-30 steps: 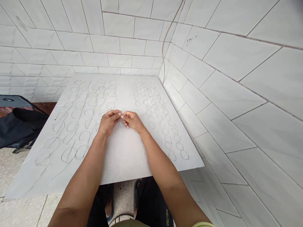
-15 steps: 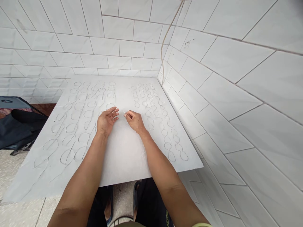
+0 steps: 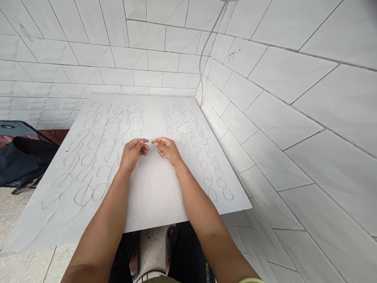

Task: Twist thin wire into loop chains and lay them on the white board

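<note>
My left hand (image 3: 134, 153) is above the middle of the white board (image 3: 156, 196), thumb and forefinger pressed together. Whatever lies in that pinch is too small to make out. A short gap separates it from my right hand (image 3: 167, 150), whose thumb and forefinger also pinch. A very thin strand shows at the right fingers, with a faint loop (image 3: 158, 152) just below them; its material is unclear. Rows of thin dark circles (image 3: 87, 160) cover the board's left part, some crossed by long lines. Smaller linked circles (image 3: 207, 173) run down the right part. Whether they are drawn or wire I cannot tell.
White tiled walls (image 3: 282, 118) close in behind the board and along its right side. A beige cable (image 3: 202, 59) hangs down the corner. Dark cloth (image 3: 26, 161) lies on the left. My sandalled feet (image 3: 135, 255) are under the board's front edge.
My left hand's fingers, spread before, have closed into a pinch. My right hand's forefinger has stretched towards the left hand, and the fingertips of both hands are closer together.
</note>
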Available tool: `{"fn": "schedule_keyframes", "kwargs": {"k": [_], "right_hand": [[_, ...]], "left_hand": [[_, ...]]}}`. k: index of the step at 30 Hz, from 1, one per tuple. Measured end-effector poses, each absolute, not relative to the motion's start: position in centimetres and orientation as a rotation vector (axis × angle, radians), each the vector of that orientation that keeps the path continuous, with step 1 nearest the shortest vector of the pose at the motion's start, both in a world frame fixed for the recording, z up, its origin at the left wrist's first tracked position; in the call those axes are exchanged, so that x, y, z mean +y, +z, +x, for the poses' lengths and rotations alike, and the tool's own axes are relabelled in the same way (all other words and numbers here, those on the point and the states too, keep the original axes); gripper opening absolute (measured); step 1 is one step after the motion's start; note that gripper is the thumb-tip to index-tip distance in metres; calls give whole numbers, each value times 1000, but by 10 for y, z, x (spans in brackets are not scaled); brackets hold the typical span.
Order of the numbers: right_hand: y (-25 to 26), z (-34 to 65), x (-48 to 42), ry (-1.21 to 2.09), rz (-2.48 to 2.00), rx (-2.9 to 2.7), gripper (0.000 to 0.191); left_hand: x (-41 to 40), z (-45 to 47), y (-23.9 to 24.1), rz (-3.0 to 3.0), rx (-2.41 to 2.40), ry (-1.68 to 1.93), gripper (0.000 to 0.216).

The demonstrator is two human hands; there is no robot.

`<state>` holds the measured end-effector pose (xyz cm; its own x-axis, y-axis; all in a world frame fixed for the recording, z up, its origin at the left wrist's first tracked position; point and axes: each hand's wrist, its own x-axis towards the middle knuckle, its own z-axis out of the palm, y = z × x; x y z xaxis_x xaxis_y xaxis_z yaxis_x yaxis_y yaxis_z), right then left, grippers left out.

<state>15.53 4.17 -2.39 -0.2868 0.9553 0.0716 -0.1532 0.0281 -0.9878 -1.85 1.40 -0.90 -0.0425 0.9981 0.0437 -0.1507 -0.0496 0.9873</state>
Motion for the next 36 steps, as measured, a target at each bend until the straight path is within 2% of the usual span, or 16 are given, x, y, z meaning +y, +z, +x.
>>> {"fn": "schedule_keyframes", "kwargs": {"k": [10,16,21,28,36], "right_hand": [[-20,164,46,1808,-613,-974,23],[-22,168,49,1816,-583,-929,23],[-20,170,49,1802,-573,-925,21],[-19,166,47,1835,-530,-911,20],[-19,165,47,1833,-572,-887,19]], "left_hand": [[10,-2,-8,1174,894,1278,28],[6,-3,-1,1096,838,1261,23],[9,-7,2,962,809,1183,27],[8,1,-8,768,773,1322,24],[12,-9,-14,852,808,1316,24]]}}
